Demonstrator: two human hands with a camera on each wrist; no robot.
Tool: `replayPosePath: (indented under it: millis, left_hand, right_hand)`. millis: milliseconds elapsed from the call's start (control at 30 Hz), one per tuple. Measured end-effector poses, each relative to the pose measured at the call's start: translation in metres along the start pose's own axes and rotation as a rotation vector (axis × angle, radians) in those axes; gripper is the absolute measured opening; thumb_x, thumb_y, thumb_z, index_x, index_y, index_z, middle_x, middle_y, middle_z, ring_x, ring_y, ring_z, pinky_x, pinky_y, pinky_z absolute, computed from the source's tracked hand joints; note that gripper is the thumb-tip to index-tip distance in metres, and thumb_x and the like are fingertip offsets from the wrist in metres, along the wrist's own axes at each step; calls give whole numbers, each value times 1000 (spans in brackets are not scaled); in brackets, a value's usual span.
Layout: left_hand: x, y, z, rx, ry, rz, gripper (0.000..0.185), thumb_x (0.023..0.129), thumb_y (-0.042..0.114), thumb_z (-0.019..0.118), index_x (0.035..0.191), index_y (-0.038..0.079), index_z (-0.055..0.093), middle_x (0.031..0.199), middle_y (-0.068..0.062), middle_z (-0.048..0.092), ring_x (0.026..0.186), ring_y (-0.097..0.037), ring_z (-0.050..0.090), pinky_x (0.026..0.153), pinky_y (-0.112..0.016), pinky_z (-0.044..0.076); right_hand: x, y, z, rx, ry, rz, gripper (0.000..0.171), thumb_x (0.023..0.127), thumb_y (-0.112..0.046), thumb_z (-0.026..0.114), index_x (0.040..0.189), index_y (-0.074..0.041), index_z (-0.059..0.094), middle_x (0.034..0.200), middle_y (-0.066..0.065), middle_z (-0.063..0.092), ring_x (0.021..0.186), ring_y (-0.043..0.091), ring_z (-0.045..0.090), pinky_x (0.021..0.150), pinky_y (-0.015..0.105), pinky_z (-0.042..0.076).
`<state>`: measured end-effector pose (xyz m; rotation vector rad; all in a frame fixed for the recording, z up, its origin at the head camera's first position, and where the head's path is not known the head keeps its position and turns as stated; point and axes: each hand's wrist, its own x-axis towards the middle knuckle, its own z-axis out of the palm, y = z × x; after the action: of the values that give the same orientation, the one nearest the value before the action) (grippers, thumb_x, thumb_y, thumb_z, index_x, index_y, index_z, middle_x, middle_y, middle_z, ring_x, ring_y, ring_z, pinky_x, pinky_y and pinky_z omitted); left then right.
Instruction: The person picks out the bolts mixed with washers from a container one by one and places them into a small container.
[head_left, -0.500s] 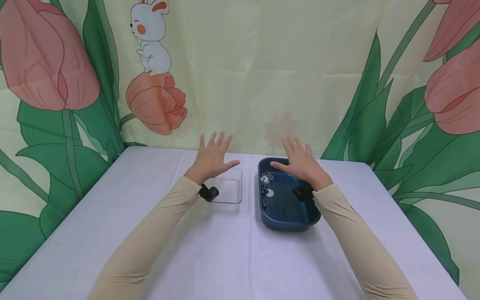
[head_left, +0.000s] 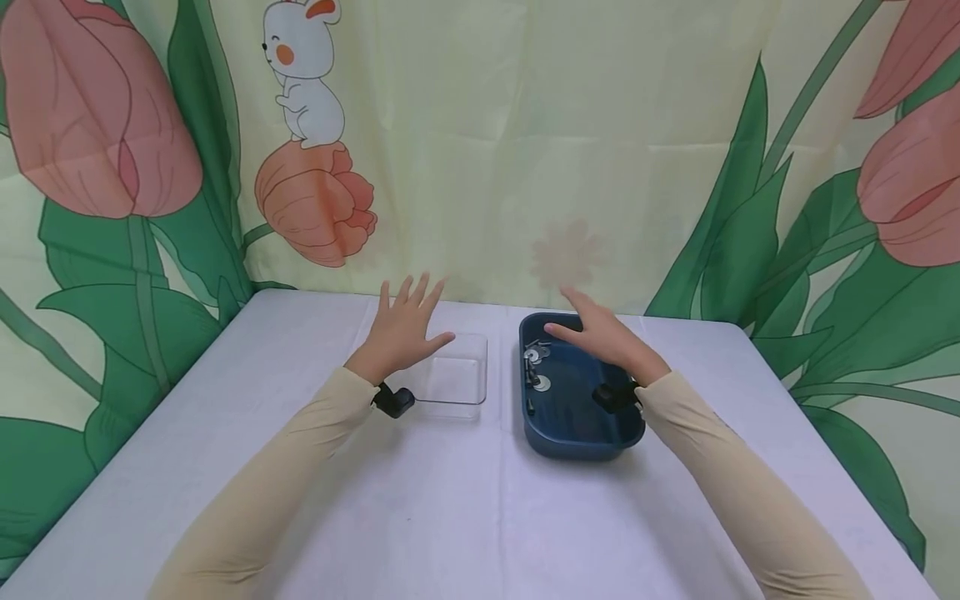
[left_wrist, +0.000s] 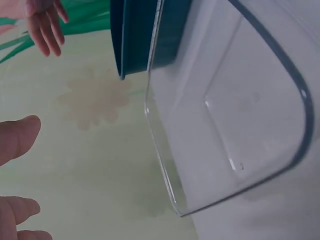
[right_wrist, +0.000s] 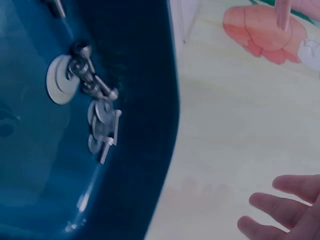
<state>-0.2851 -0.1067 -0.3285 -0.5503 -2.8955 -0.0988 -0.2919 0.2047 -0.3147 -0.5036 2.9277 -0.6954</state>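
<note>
My left hand (head_left: 399,332), fingers spread, is held in the air at the left side of a clear plastic container (head_left: 457,382) and touches nothing. In the left wrist view the rim of that container (left_wrist: 306,112) shows close up. Over the far part of a dark blue tub (head_left: 581,450) hovers my right hand (head_left: 606,335), thumb and fingers extended, holding nothing. Inside the tub, along its left wall, lie several metal washers (right_wrist: 61,82) and bolts (right_wrist: 106,86). Both hands are only partly visible in the wrist views.
A white cloth covers the table (head_left: 450,517), and the two containers stand side by side near its far edge. Behind it hangs a curtain (head_left: 480,150) printed with tulips and a rabbit. Each wrist carries a small black camera (head_left: 395,401).
My left hand has moved left, off the clear container. The right hand has turned more edge-on, its fingers now overlapping in the head view. The containers remain in place.
</note>
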Motion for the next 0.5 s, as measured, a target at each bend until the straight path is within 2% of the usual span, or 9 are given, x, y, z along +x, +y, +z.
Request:
replayPosePath:
  millis: [167, 333, 400, 500]
  left_hand:
    - [-8, -8, 4, 10, 18, -2, 80, 90, 52, 52, 150, 11, 20, 155, -18, 21, 142, -39, 20, 114, -63, 7]
    - [-14, -16, 11, 9, 70, 21, 75, 88, 45, 58, 146, 6, 31, 149, -19, 34, 137, -37, 32, 114, -58, 20]
    - [-16, -18, 15, -12, 99, 27, 71, 88, 41, 61, 143, 4, 35, 145, -20, 40, 133, -36, 38, 112, -54, 27]
    - [-19, -19, 22, -94, 110, 11, 66, 87, 35, 63, 139, 2, 41, 138, -20, 47, 126, -35, 46, 107, -48, 37]
  right_hand:
    - [1, 2, 5, 95, -8, -24, 81, 91, -52, 52, 151, -11, 16, 156, 14, 19, 143, 36, 20, 113, 58, 21]
    - [1, 2, 9, 183, -7, -49, 72, 93, -40, 55, 148, -7, 24, 152, 17, 31, 139, 36, 29, 111, 56, 27]
    - [1, 3, 11, 215, -3, -59, 69, 93, -37, 55, 147, -6, 26, 149, 19, 34, 137, 37, 33, 111, 55, 29]
    - [3, 8, 15, 243, 0, -67, 64, 93, -34, 57, 144, -3, 33, 145, 21, 40, 134, 37, 38, 110, 53, 31]
